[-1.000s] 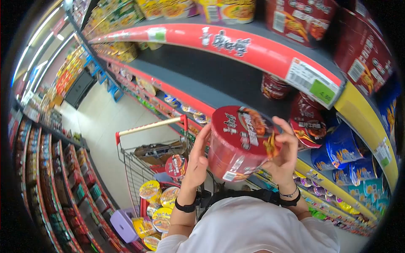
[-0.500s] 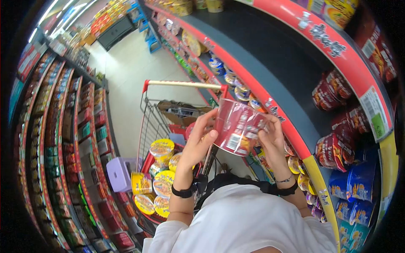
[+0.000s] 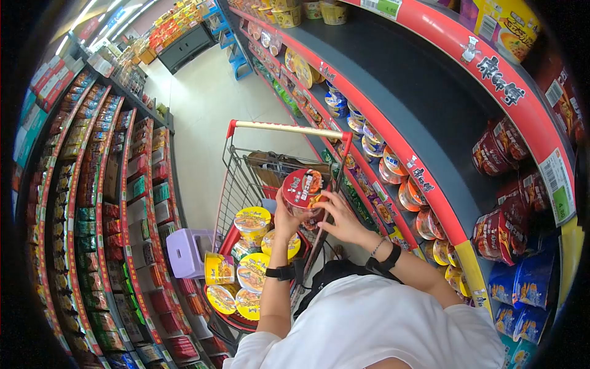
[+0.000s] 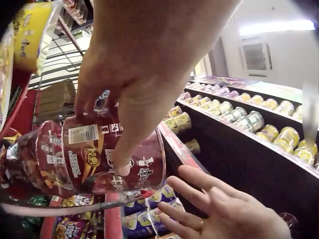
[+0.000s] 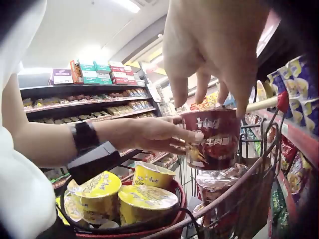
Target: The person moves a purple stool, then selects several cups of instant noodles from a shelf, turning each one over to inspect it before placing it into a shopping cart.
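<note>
My left hand (image 3: 286,222) grips a red instant noodle cup (image 3: 302,186) by its side, thumb on one face and fingers round the other. In the left wrist view the right hand (image 4: 229,214) stands apart from the cup, palm turned up and fingers spread. From the right wrist, its fingers overlap the cup's lid. Directly below the held cup, another red noodle cup (image 5: 219,184) stands in the shopping cart (image 3: 224,163). Yellow noodle cups (image 3: 252,270) fill a red basket beside it.
A purple plastic stool (image 3: 187,253) hangs at the cart's side. On the right, a red-edged shelf (image 3: 424,178) carries red and blue noodle buckets (image 3: 522,280). Packaged goods line another shelf (image 3: 92,215) on the left, with a tiled aisle (image 3: 212,92) between.
The red noodle cup has gone from in front of the shelf, between both hands, to over the cart. The right hand has let go of its side. The view has turned toward the cart.
</note>
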A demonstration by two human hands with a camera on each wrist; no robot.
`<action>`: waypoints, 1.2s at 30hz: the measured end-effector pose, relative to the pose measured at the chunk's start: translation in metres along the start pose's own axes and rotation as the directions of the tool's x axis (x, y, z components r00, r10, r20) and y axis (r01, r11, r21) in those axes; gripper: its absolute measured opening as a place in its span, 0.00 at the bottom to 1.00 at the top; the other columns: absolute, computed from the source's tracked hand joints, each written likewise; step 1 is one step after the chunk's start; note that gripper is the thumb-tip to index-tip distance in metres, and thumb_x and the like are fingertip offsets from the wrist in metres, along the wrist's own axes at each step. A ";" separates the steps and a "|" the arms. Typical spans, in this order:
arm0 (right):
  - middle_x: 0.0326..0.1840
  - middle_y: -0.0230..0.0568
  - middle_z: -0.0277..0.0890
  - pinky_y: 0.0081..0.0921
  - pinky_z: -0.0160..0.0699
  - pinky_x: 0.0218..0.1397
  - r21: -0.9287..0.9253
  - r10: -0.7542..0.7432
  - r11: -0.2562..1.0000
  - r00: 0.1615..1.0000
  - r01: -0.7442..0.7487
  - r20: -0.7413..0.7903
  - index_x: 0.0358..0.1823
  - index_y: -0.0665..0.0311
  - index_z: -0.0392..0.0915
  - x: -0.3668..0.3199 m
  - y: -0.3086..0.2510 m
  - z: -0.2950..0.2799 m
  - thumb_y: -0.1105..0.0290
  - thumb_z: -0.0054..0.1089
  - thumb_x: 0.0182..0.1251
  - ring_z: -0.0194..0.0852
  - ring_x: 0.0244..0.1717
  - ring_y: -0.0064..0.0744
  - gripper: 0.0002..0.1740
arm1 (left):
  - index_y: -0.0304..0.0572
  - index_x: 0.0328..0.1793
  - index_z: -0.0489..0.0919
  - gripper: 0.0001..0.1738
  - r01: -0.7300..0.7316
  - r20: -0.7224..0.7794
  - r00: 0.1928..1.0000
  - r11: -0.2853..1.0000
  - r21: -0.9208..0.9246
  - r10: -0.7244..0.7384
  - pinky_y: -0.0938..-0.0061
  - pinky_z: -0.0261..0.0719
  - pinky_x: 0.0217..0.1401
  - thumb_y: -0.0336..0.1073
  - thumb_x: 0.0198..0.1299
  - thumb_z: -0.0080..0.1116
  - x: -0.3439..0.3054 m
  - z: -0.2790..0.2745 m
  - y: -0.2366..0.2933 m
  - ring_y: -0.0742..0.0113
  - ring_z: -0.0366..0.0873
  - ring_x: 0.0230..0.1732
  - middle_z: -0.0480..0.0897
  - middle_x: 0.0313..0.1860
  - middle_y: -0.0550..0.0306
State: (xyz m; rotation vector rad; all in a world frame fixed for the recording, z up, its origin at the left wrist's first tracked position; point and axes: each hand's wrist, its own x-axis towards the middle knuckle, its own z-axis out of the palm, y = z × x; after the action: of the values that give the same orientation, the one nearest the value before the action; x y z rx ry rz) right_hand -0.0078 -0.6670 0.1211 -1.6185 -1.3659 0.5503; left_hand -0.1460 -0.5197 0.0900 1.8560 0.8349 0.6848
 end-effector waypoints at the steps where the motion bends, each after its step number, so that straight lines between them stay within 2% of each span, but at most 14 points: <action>1: 0.71 0.52 0.54 0.49 0.50 0.74 -0.052 0.025 0.998 0.998 -0.022 0.058 0.56 0.59 0.71 -0.010 -0.003 0.003 0.66 0.66 0.57 0.49 0.73 0.57 0.25 | 0.37 0.73 0.53 0.61 0.006 0.004 1.000 1.000 0.000 -0.006 0.66 0.72 0.63 0.30 0.31 0.81 -0.007 0.002 -0.007 0.54 0.73 0.62 0.74 0.62 0.43; 4: 0.69 0.50 0.57 0.50 0.53 0.72 0.019 0.030 0.999 0.997 -0.032 0.071 0.57 0.58 0.72 -0.020 0.009 0.000 0.65 0.66 0.58 0.52 0.72 0.56 0.25 | 0.35 0.73 0.50 0.61 0.085 -0.054 0.995 0.995 -0.057 -0.089 0.64 0.71 0.64 0.28 0.33 0.80 -0.001 0.016 -0.021 0.54 0.71 0.64 0.70 0.66 0.42; 9: 0.63 0.45 0.66 0.40 0.63 0.67 0.043 0.063 0.997 0.997 -0.061 -0.054 0.55 0.60 0.73 -0.032 -0.015 -0.032 0.67 0.63 0.61 0.64 0.65 0.50 0.20 | 0.35 0.77 0.44 0.64 0.009 0.002 1.000 0.959 -0.284 -0.009 0.57 0.61 0.71 0.32 0.39 0.79 0.011 0.038 -0.034 0.47 0.59 0.72 0.55 0.73 0.35; 11: 0.61 0.43 0.68 0.40 0.64 0.66 0.052 0.067 0.997 0.986 -0.060 -0.152 0.53 0.61 0.75 -0.039 -0.039 -0.052 0.70 0.63 0.60 0.65 0.64 0.49 0.18 | 0.35 0.78 0.43 0.63 -0.075 -0.171 0.979 0.980 0.186 0.107 0.55 0.52 0.75 0.40 0.43 0.77 0.015 0.042 -0.013 0.41 0.51 0.75 0.54 0.73 0.30; 13: 0.60 0.42 0.69 0.39 0.65 0.66 0.037 0.076 0.997 0.955 -0.068 -0.286 0.51 0.62 0.76 -0.046 -0.058 -0.080 0.72 0.63 0.60 0.66 0.64 0.49 0.17 | 0.36 0.78 0.47 0.59 -0.211 -0.179 0.953 0.960 0.185 0.244 0.53 0.45 0.76 0.46 0.47 0.73 0.028 0.051 0.021 0.37 0.48 0.75 0.53 0.74 0.32; 15: 0.59 0.40 0.70 0.42 0.64 0.65 -0.323 -0.172 0.946 0.812 -0.022 -0.558 0.46 0.63 0.78 -0.065 -0.079 -0.106 0.76 0.63 0.58 0.65 0.64 0.48 0.14 | 0.37 0.77 0.51 0.54 -0.315 -0.152 0.927 0.931 0.183 0.344 0.54 0.45 0.76 0.44 0.49 0.72 0.029 0.065 0.062 0.39 0.50 0.75 0.56 0.73 0.35; 17: 0.58 0.42 0.70 0.47 0.60 0.67 -0.439 -0.217 0.885 0.695 -0.156 -0.685 0.43 0.62 0.79 -0.096 -0.096 -0.126 0.77 0.65 0.55 0.61 0.66 0.53 0.13 | 0.37 0.75 0.55 0.49 -0.343 0.030 0.939 0.939 0.020 0.342 0.55 0.46 0.76 0.41 0.50 0.71 0.031 0.082 0.097 0.41 0.50 0.75 0.59 0.72 0.39; 19: 0.60 0.47 0.67 0.52 0.52 0.70 -0.587 -0.451 0.694 0.385 -0.417 -0.805 0.42 0.60 0.80 -0.128 -0.106 -0.140 0.76 0.66 0.52 0.54 0.69 0.58 0.14 | 0.37 0.73 0.58 0.45 -0.395 0.125 0.907 0.916 -0.070 0.401 0.55 0.47 0.76 0.39 0.51 0.69 0.022 0.104 0.145 0.43 0.51 0.75 0.60 0.73 0.41; 21: 0.63 0.50 0.63 0.54 0.45 0.72 -0.555 -0.547 0.636 0.193 -0.537 -0.814 0.42 0.59 0.79 -0.156 -0.108 -0.153 0.76 0.66 0.51 0.49 0.71 0.60 0.15 | 0.38 0.73 0.59 0.44 -0.587 0.230 0.772 0.803 -0.101 0.593 0.53 0.47 0.76 0.38 0.51 0.69 0.012 0.122 0.181 0.43 0.50 0.75 0.60 0.73 0.43; 23: 0.68 0.51 0.58 0.53 0.43 0.73 -0.456 -0.512 0.630 0.105 -0.628 -0.852 0.48 0.60 0.78 -0.174 -0.113 -0.167 0.76 0.66 0.53 0.45 0.74 0.60 0.19 | 0.40 0.71 0.62 0.41 -0.640 0.303 0.688 0.748 -0.175 0.659 0.54 0.47 0.76 0.36 0.50 0.68 -0.003 0.140 0.211 0.45 0.50 0.76 0.60 0.73 0.44; 25: 0.69 0.51 0.57 0.51 0.44 0.73 -0.338 -0.402 0.579 0.101 -0.742 -0.910 0.50 0.60 0.78 -0.179 -0.124 -0.174 0.75 0.68 0.53 0.44 0.74 0.59 0.20 | 0.40 0.70 0.63 0.41 -0.654 0.378 0.612 0.713 -0.252 0.695 0.52 0.47 0.76 0.37 0.50 0.69 -0.017 0.156 0.229 0.44 0.49 0.77 0.60 0.73 0.44; 29: 0.66 0.46 0.63 0.49 0.46 0.72 -0.329 -0.357 0.538 0.145 -0.776 -0.923 0.49 0.60 0.80 -0.190 -0.119 -0.174 0.75 0.70 0.52 0.46 0.74 0.58 0.20 | 0.40 0.70 0.63 0.42 -0.635 0.454 0.513 0.678 -0.370 0.728 0.51 0.47 0.76 0.37 0.49 0.70 -0.038 0.175 0.250 0.43 0.50 0.76 0.60 0.73 0.45; 32: 0.57 0.38 0.73 0.50 0.50 0.71 -0.388 -0.365 0.595 0.193 -0.704 -0.911 0.45 0.60 0.83 -0.195 -0.119 -0.173 0.75 0.70 0.49 0.51 0.71 0.59 0.18 | 0.40 0.70 0.63 0.43 -0.611 0.498 0.453 0.664 -0.431 0.739 0.51 0.49 0.75 0.38 0.48 0.71 -0.045 0.181 0.252 0.42 0.50 0.76 0.60 0.73 0.43; 36: 0.53 0.43 0.72 0.51 0.61 0.69 -0.518 -0.436 0.650 0.285 -0.556 -0.854 0.42 0.61 0.85 -0.199 -0.124 -0.166 0.73 0.73 0.48 0.56 0.69 0.61 0.16 | 0.40 0.72 0.61 0.47 -0.587 0.505 0.433 0.659 -0.471 0.747 0.53 0.49 0.76 0.40 0.47 0.73 -0.041 0.176 0.253 0.44 0.51 0.76 0.59 0.73 0.42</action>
State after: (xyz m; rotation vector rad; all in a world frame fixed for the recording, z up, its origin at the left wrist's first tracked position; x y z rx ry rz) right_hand 0.0036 -0.9162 0.2631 -2.0575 -0.4394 -1.1566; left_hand 0.0257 -0.7246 0.2495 1.9840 -0.5229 0.4707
